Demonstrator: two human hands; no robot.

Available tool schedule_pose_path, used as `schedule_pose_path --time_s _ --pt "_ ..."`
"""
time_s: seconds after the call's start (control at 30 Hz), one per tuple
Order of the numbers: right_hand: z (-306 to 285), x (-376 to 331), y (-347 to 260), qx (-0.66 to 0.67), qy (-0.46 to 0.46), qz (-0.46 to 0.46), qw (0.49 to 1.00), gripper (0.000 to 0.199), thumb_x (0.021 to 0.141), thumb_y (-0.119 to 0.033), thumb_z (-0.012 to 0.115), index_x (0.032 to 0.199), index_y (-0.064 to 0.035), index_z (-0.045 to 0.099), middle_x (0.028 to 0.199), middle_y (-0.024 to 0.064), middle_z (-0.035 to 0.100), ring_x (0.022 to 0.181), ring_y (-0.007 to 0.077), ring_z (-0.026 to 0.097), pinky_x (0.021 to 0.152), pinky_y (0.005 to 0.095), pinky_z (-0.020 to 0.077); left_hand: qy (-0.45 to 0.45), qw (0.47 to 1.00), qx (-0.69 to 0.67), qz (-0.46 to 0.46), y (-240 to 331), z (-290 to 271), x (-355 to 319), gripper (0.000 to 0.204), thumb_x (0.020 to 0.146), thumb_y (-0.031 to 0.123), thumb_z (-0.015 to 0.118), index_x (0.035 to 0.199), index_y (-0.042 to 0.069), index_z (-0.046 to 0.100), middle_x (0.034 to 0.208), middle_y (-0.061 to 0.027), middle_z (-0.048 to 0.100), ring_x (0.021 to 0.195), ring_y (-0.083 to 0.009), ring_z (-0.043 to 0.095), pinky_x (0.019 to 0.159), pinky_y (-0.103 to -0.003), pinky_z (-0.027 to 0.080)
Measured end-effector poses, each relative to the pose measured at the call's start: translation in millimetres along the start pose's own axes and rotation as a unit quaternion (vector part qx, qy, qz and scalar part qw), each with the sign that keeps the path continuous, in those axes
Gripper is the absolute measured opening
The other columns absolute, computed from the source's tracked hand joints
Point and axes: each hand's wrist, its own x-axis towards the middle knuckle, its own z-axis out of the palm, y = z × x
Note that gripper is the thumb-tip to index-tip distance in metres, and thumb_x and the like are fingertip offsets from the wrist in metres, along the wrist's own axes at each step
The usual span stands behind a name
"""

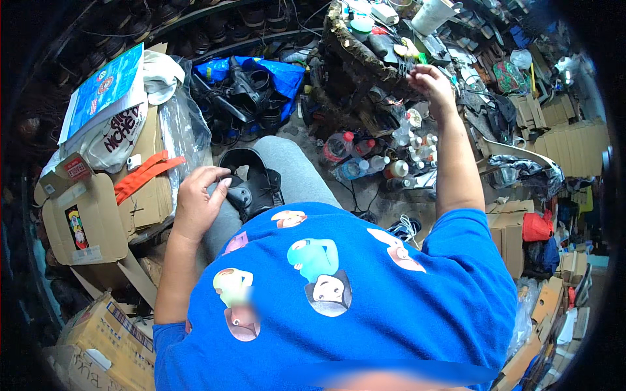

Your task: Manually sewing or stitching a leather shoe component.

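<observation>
A black shoe (251, 189) with straps and an open top lies across my lap, on my grey-trousered legs. My left hand (201, 199) is closed on its left edge, thumb and fingers at the rim. My right arm is stretched out to the far right. There my right hand (430, 86) is over the edge of a cluttered, rough-rimmed work stand (352, 49), its fingers curled together beside thin metal tools. Whatever those fingers hold, if anything, is too small to make out.
Several bottles (398, 169) stand on the floor below my right arm. Black shoes lie on a blue plastic sheet (277, 81) ahead. Cardboard, an orange strip (147, 174) and a blue book (104, 91) are piled at left. A white cup (432, 16) stands at the back.
</observation>
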Motion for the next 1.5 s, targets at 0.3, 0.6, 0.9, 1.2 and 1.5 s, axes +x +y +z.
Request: schedule_pose_path --time_s 0.3,0.6,0.9,1.2,1.5 --pt "-3 -21 -4 -0.298 -0.08 -0.092 0.947 0.028 0.081 -0.02 0.067 0.102 -0.0012 0.066 0.094 0.005 0.067 0.082 0.0135 0.06 0.078 0.0277 0.0468 0.045 0.996 0.045 -0.056 -27 -25 -23 0.011 0.079 0.006 0.064 0.087 -0.001 0.066 0.088 -0.0131 0.064 0.083 -0.0254 0.063 0.076 -0.033 0.048" --pt "77 -48 0 -0.443 0.156 -0.227 0.853 0.018 0.087 -0.022 0.06 0.096 -0.008 0.068 0.091 0.0088 0.063 0.084 0.0215 0.06 0.078 0.0315 0.0458 0.095 0.979 0.136 -0.117 -58 -20 -93 0.016 0.078 0.007 0.063 0.093 0.003 0.065 0.093 -0.014 0.063 0.086 -0.0321 0.061 0.077 -0.037 0.048" --pt "114 -45 0 -0.455 0.164 -0.352 0.801 0.026 0.078 -0.012 0.06 0.102 -0.0162 0.069 0.09 0.0042 0.064 0.081 0.022 0.058 0.079 0.0338 0.0454 0.258 0.909 0.254 -0.204 -96 -66 -103 0.027 0.082 0.009 0.057 0.108 0.003 0.059 0.107 -0.0158 0.058 0.097 -0.0339 0.057 0.085 -0.041 0.046" --pt "185 -96 26 -0.44 -0.083 -0.317 0.836 0.021 0.076 -0.011 0.063 0.096 -0.0143 0.066 0.081 0.0032 0.06 0.084 0.0235 0.055 0.08 0.0369 0.0395 0.359 0.83 0.318 -0.285 -142 -61 -75 0.023 0.079 0.017 0.064 0.094 0.001 0.058 0.098 -0.0168 0.058 0.095 -0.0345 0.055 0.083 -0.043 0.044" --pt "227 -133 48 -0.346 -0.246 -0.231 0.875 0.026 0.075 -0.007 0.064 0.101 -0.0081 0.063 0.09 0.01 0.058 0.086 0.027 0.056 0.08 0.0359 0.0419 0.35 0.873 0.261 -0.216 -140 -56 -84 0.005 0.081 0.006 0.059 0.085 0.003 0.059 0.09 -0.0132 0.058 0.085 -0.0321 0.058 0.076 -0.042 0.046"
